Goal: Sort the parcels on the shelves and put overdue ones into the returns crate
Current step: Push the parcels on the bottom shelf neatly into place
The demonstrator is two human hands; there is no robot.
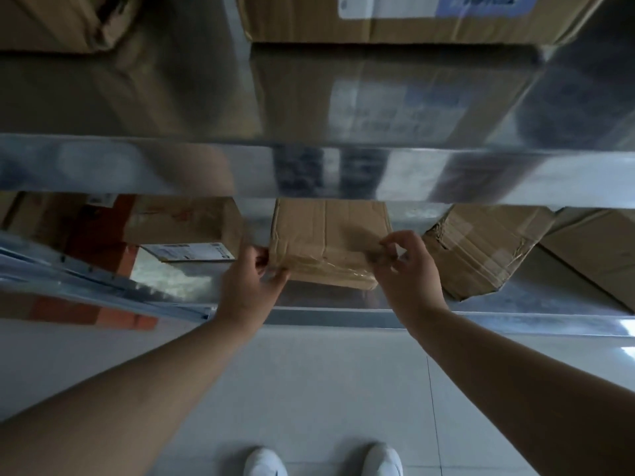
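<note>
A: Lower shelf (343, 319), left to right?
B: Labelled carton (187, 228); left hand (249, 283), fingers curled on taped cardboard parcel (328, 242) (front-centre on the shelf); right hand (407, 269) pinching its right edge; crumpled box (481, 249).

Upper shelf lip (309, 170) hangs low over middle box (326, 242); slot above box narrow. Labelled box (185, 231) just left of it, narrow gap there, left hand (251, 283) in it. Crumpled box (481, 249) just right, tilted, gap tight, right hand (409, 269) at that corner. Front of middle box open to floor
</note>
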